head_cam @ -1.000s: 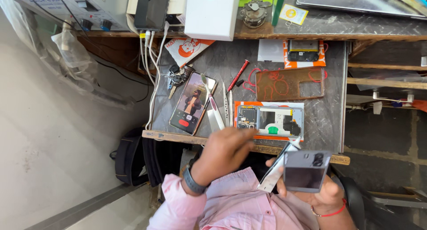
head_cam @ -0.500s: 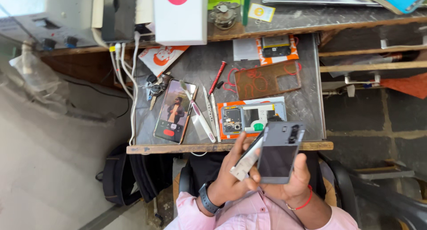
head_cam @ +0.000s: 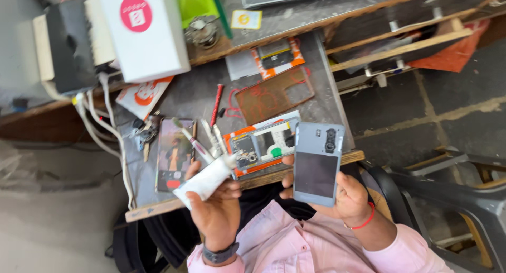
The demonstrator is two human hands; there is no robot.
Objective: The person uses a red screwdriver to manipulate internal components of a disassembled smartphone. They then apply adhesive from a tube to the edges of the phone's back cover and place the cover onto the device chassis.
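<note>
The grey phone back cover (head_cam: 318,165) has risen from lap level to just above the counter (head_cam: 337,109) edge, long axis upright, camera end pointing away. The right hand (head_cam: 345,196) cups its lower half. The left hand (head_cam: 216,207) has withdrawn, closing its grip around a white tube (head_cam: 203,180), nozzle toward the cover.
</note>
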